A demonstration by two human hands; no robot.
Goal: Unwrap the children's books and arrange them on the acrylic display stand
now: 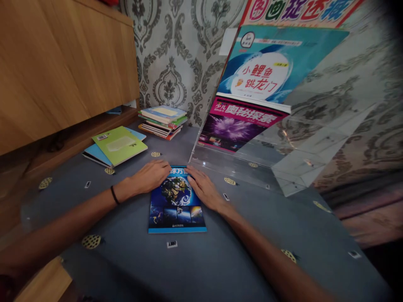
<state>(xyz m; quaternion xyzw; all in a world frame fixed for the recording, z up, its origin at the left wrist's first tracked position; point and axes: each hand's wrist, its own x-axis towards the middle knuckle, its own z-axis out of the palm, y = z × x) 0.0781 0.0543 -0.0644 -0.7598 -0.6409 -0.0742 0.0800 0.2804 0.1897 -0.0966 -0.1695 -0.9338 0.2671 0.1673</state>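
A blue book (176,214) with the Earth on its cover lies flat on the cloth in front of me. My left hand (154,174) has its bent fingers closed over the book's upper left corner, and a dark band circles that wrist. At the upper right edge, my right hand (204,188) rests with its fingers stretched out along the book and the thumb on the cover. Part of the title is covered by my fingers. Just beyond the book stands a clear display rack (291,167), holding a purple book (233,126), a teal book (261,69) and a further book (296,14) above.
A grey cloth (176,268) with pineapple prints covers the table. Toward the back left are a green book (121,144) on blue ones and a stack of books (163,119). A wooden cabinet (66,63) overhangs on the left; patterned wallpaper (171,54) is behind.
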